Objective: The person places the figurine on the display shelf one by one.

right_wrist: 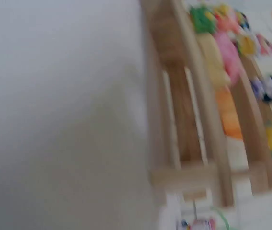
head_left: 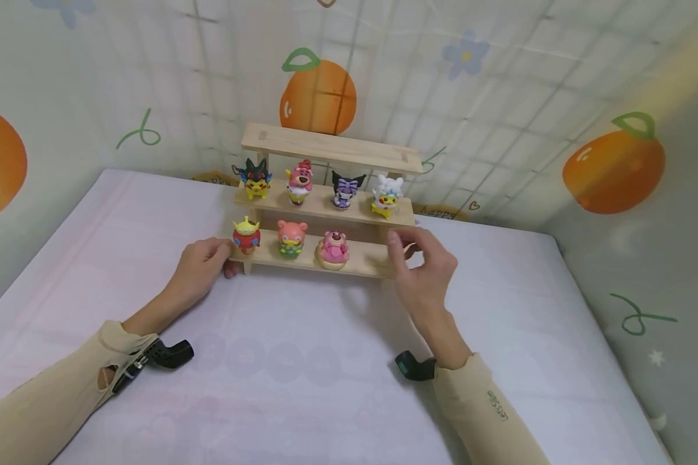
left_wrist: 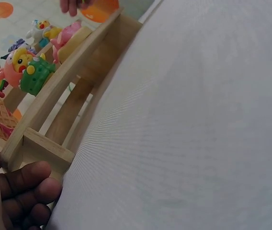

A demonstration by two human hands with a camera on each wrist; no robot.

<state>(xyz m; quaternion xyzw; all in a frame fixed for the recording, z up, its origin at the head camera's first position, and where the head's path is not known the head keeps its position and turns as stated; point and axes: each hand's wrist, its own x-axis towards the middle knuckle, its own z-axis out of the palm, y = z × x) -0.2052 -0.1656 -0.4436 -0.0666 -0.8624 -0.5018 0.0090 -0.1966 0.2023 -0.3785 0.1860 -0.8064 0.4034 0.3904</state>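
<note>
Pale wood makes up the three-tier stepped shelf [head_left: 326,206], which stands on the pink-white sheet [head_left: 302,374] close to the wall. Its top step is bare; the middle one carries four small figures [head_left: 320,184], the lowest one three more [head_left: 291,239], all upright and facing forward. The left hand [head_left: 200,265] rests at the shelf's lower left corner; in the left wrist view its fingers [left_wrist: 26,189] curl against the wooden foot, touching it. The right hand [head_left: 421,268] sits at the lower right end of the bottom step, thumb and fingers bent toward the board; whether they actually pinch it cannot be told, and the right wrist view is blurred.
</note>
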